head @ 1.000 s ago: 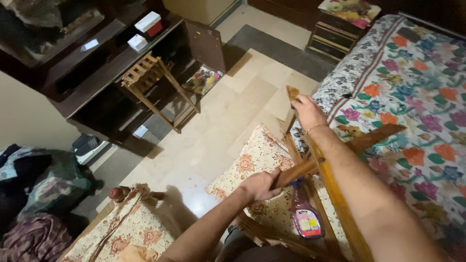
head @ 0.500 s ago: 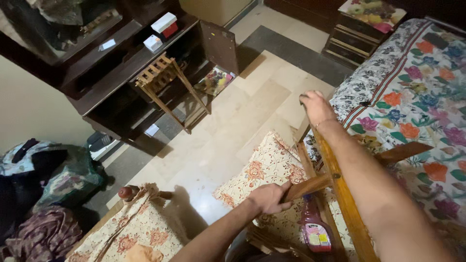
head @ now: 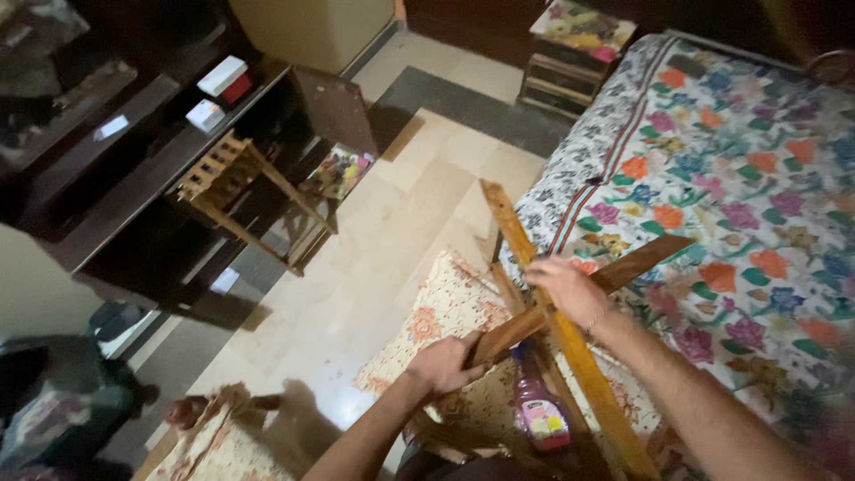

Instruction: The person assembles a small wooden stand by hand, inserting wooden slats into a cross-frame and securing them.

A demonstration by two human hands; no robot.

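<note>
- The right hand (head: 563, 287) has slid down the long slat (head: 570, 356) toward the crossing.
- Left hand (head: 443, 363), fingers wrapped around the cross slat (head: 579, 298), sits lower-left; right fingers close on the long slat, which runs away diagonally.

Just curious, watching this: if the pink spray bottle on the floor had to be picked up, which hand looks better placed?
Probably the left hand. It grips the lower end of a crossed wooden slat, beside the pink spray bottle. The right hand holds the wooden frame higher up, farther from the bottle.
</note>
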